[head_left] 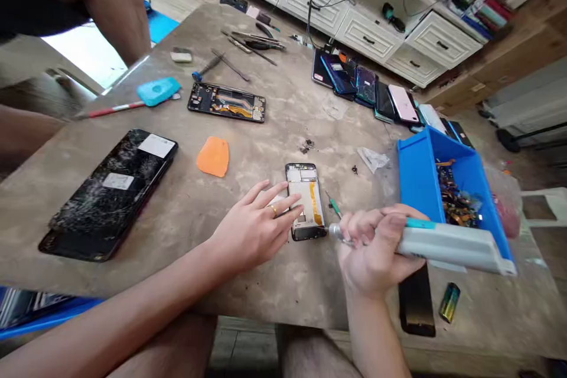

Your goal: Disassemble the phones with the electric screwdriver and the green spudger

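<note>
Left hand (254,227) loosely spread over the opened, black-edged rectangular phone (307,192)!
I've got that phone just off my view's centre, toward five o'clock; the right hand (376,254) grips a long grey tool with a teal strip (452,246), its tip beside the phone's five o'clock corner, blue plastic bin (419,168) at three.

No word, brand or number could be read. A larger white label (156,145) and a smaller pale label (119,181) stood on the cracked black device (95,204), their print too small to make out. A little sticker (319,77) on a dark phone (322,65) was equally illegible.
</note>
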`<state>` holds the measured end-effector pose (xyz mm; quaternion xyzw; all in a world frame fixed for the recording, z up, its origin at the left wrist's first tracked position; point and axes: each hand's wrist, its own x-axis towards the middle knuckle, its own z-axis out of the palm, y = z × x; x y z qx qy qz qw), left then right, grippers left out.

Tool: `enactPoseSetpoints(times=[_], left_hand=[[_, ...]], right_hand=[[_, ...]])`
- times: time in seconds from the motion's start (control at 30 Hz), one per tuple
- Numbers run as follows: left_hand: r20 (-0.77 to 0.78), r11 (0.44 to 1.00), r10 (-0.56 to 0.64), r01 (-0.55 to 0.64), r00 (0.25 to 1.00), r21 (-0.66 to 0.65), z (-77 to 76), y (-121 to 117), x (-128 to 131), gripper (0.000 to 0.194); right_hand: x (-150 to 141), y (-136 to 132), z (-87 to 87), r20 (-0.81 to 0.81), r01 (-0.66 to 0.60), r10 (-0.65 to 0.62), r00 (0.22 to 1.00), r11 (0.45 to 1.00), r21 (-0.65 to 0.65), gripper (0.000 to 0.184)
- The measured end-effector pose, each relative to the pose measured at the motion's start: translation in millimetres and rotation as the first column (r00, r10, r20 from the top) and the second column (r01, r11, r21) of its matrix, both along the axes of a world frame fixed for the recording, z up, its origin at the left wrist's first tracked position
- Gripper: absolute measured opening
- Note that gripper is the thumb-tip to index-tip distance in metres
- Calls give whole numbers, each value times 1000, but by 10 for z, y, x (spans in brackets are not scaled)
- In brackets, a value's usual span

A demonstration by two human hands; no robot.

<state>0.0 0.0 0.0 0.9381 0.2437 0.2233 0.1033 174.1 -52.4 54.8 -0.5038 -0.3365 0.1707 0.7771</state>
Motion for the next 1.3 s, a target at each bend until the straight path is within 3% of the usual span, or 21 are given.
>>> enactPoseSetpoints(times=[0.2, 0.43, 0.77, 1.13, 1.3], left_hand=[[10, 1000, 6, -6, 1000, -2, 23, -8, 21, 35], [13, 1000, -7, 7, 1000, 21, 26, 0, 21, 35], [35, 1000, -3, 2, 999, 20, 5, 10, 20, 34], [26, 1000, -9, 8, 1000, 11, 29, 17, 12, 33], [34, 1000, 2, -2, 999, 3, 31, 4, 8, 33]], right_hand=[[-3, -25, -26, 60, -21, 20, 998, 1000, 18, 29], [8, 1, -13, 111, -76, 84, 990, 995, -70, 31], [-38, -26, -37, 140, 22, -17, 990, 999, -33, 35], [-36, -3, -28, 110, -15, 20, 994, 999, -46, 36], [13, 16, 60, 64, -13, 17, 998, 998, -54, 30]])
